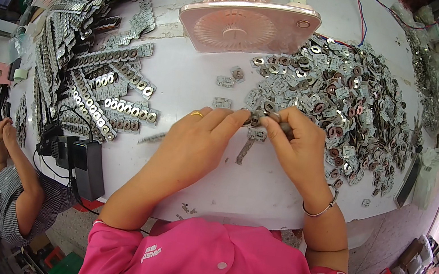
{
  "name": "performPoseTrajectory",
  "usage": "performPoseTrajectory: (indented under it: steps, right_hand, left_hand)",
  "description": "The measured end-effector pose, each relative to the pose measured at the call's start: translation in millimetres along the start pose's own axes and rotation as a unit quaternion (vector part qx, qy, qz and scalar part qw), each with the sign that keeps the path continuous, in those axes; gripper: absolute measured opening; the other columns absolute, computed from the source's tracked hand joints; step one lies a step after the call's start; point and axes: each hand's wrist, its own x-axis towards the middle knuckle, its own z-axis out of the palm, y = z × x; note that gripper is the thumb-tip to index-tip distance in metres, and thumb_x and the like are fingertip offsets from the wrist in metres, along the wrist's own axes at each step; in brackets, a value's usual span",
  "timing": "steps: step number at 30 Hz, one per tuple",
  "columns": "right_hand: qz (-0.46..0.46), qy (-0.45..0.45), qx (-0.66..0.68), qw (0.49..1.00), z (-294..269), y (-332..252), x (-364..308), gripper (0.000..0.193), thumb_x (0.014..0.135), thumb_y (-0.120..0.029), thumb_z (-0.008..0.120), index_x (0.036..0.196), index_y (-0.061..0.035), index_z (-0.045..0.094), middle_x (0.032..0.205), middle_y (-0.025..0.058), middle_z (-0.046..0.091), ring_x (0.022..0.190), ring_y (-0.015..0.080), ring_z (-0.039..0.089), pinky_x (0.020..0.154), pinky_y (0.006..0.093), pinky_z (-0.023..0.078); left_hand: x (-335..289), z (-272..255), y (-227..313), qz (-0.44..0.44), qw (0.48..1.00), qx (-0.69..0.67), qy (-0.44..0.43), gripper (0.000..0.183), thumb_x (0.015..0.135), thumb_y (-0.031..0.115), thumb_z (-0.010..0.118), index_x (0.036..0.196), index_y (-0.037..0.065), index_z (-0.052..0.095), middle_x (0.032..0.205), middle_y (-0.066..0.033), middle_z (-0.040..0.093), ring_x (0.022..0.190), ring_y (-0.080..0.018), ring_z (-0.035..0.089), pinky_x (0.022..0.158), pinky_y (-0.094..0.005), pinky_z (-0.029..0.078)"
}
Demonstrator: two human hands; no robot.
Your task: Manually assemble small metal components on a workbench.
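Observation:
My left hand [196,140] and my right hand [303,154] meet over the white table. Pinched between their fingertips are small round metal parts [258,116], their exact shape partly hidden by the fingers. The right fingers are curled, with dark round pieces showing beside the thumb. Just below the fingertips lie a small silver plate [256,135] and a thin grey strip [244,152]. Beyond the left fingers, another plate [222,103] rests flat, with a stamped plate [225,81] and a round-ended part [237,73] farther off.
A large heap of loose metal parts [344,99] spreads on the right. Joined strips of similar parts [122,105] pile up on the left. A pink fan [247,28] stands at the back. A black box with cables [88,168] sits near the left edge; beyond it is a co-worker [29,193].

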Motion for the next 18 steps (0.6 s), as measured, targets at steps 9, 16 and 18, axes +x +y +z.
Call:
performPoseTrajectory:
  steps: [9,16,18]
  right_hand:
    - [-0.051,-0.135,0.1,0.984,-8,-3,-1,0.017,0.092,-0.017,0.066,0.09,-0.0003,0.07,0.067,0.0084,0.064,0.058,0.0177,0.061,0.055,0.0308,0.046]
    - [0.079,-0.286,0.242,0.924,-6,-7,-8,0.021,0.097,-0.02,0.06,0.092,-0.0006,0.067,0.065,0.0009,0.063,0.055,0.0061,0.059,0.046,0.0224,0.045]
    - [0.103,-0.3,0.319,0.893,-8,-11,-8,0.021,0.097,-0.02,0.059,0.092,-0.0003,0.065,0.066,-0.0005,0.062,0.054,0.0055,0.059,0.044,0.0213,0.045]
  left_hand:
    - [-5,-27,-7,-0.108,0.967,-0.186,-0.137,0.013,0.091,0.012,0.065,0.102,0.005,0.064,0.074,-0.0134,0.068,0.065,-0.0301,0.066,0.057,-0.0346,0.05]
    - [-3,-40,-15,-0.082,0.906,-0.339,-0.24,0.01,0.091,0.013,0.065,0.095,0.004,0.067,0.067,-0.0095,0.065,0.054,-0.0255,0.063,0.052,-0.0325,0.047]
    - [-3,-42,-13,-0.091,0.886,-0.39,-0.232,0.01,0.091,0.012,0.065,0.096,0.004,0.067,0.067,-0.0093,0.065,0.055,-0.0242,0.062,0.052,-0.0322,0.047]
